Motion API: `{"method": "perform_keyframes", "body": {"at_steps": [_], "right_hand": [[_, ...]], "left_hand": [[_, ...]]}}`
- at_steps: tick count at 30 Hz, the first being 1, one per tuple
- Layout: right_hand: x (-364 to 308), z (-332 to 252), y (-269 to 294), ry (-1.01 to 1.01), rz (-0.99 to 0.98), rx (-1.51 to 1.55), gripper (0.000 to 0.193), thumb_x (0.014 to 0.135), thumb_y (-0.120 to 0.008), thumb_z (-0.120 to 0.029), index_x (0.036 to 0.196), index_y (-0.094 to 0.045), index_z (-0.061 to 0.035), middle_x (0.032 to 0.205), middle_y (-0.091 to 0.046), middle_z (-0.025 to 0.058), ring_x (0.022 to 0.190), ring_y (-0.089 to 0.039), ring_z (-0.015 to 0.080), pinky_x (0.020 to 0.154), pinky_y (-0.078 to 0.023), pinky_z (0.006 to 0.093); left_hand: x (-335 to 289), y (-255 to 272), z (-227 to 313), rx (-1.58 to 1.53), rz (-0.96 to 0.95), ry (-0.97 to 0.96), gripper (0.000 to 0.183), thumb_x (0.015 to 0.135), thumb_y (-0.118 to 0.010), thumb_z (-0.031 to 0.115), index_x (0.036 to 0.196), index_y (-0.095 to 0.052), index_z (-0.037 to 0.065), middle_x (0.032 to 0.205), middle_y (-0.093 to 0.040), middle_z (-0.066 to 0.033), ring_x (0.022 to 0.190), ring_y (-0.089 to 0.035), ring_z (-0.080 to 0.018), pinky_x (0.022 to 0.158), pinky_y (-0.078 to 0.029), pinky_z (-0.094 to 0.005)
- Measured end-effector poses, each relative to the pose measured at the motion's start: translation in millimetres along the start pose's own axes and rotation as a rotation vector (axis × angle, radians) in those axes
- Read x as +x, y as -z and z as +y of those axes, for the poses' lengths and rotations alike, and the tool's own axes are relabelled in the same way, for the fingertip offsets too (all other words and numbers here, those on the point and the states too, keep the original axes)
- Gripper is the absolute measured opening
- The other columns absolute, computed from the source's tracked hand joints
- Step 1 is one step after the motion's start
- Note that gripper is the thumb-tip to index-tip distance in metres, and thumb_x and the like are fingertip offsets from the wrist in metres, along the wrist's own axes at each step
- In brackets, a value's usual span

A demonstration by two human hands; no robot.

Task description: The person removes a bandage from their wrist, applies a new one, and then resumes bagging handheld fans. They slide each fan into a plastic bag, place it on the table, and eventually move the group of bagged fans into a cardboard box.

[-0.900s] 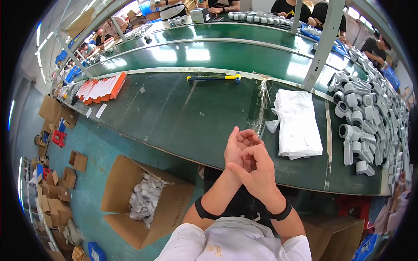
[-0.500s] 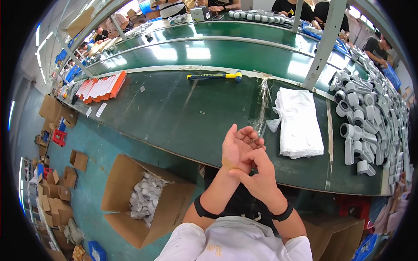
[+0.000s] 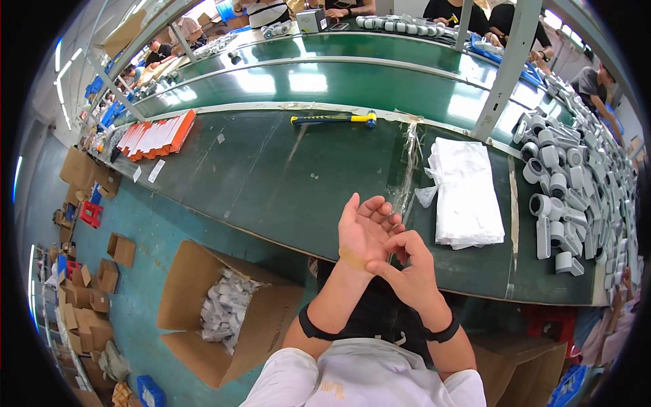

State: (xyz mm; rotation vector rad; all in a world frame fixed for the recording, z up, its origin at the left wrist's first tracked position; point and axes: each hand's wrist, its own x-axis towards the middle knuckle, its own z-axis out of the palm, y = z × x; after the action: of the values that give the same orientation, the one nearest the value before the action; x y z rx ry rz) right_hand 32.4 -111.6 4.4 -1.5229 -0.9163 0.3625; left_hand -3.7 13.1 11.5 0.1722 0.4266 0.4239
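My left hand (image 3: pixel 367 227) is held palm up over the front edge of the green work table, open, its fingers loosely curled and nothing in the palm. Across its wrist lies a flat tan strip (image 3: pixel 354 258), like a plaster. The right hand (image 3: pixel 413 273) is closed at that wrist, fingers bent and thumb tip against the strip's right end. How firmly it pinches the strip is hard to see. A black band circles each forearm. To the right of the hands lies a stack of white plastic bags (image 3: pixel 468 197).
A yellow-and-blue hammer (image 3: pixel 333 119) lies at the table's back. Grey-white camera-like housings (image 3: pixel 559 180) are piled at right; orange-and-white folded cartons (image 3: pixel 157 135) sit far left. Below left stands an open cardboard box (image 3: pixel 264 325) of wrapped white parts. A metal post (image 3: pixel 505 74) rises behind the bags.
Both hands have shifted slightly. My right hand has slid off the left palm towards the right, leaving more of the tan strip and palm showing.
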Motion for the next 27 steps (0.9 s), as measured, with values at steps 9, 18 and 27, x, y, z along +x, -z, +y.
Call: {"method": "perform_keyframes", "body": {"at_steps": [9, 18, 27], "right_hand": [[16, -32, -22, 0.507, 0.223, -0.344, 0.057, 0.089, -0.061, -0.049, 0.125, -0.051, -0.0051, 0.13, -0.043, 0.0199, 0.119, -0.042, 0.0355, 0.096, -0.035, 0.0467], [25, -37, -30, 0.41, -0.02, -0.596, 0.065, 0.094, -0.053, -0.047, 0.14, -0.04, -0.0035, 0.15, -0.024, 0.0233, 0.131, -0.036, 0.0409, 0.104, -0.029, 0.0522], [21, -45, -32, 0.524, 0.1, -0.511, 0.066, 0.094, -0.049, -0.047, 0.137, -0.04, 0.0019, 0.149, -0.026, 0.0244, 0.127, -0.039, 0.0381, 0.102, -0.031, 0.0513]], "left_hand": [[1, -1, -32, 0.32, 0.053, -0.333, 0.039, 0.103, -0.038, 0.034, 0.095, -0.058, 0.002, 0.082, -0.06, -0.0079, 0.076, -0.059, -0.0196, 0.074, -0.047, -0.0322], [4, 31, -37, 0.567, -0.104, -0.619, 0.042, 0.103, -0.038, 0.036, 0.094, -0.059, 0.001, 0.08, -0.06, -0.0073, 0.075, -0.059, -0.0189, 0.074, -0.047, -0.0312], [-2, 12, -29, 0.375, 0.032, -0.458, 0.041, 0.102, -0.038, 0.035, 0.089, -0.058, 0.001, 0.086, -0.061, -0.0078, 0.082, -0.059, -0.0183, 0.076, -0.047, -0.0319]]}}
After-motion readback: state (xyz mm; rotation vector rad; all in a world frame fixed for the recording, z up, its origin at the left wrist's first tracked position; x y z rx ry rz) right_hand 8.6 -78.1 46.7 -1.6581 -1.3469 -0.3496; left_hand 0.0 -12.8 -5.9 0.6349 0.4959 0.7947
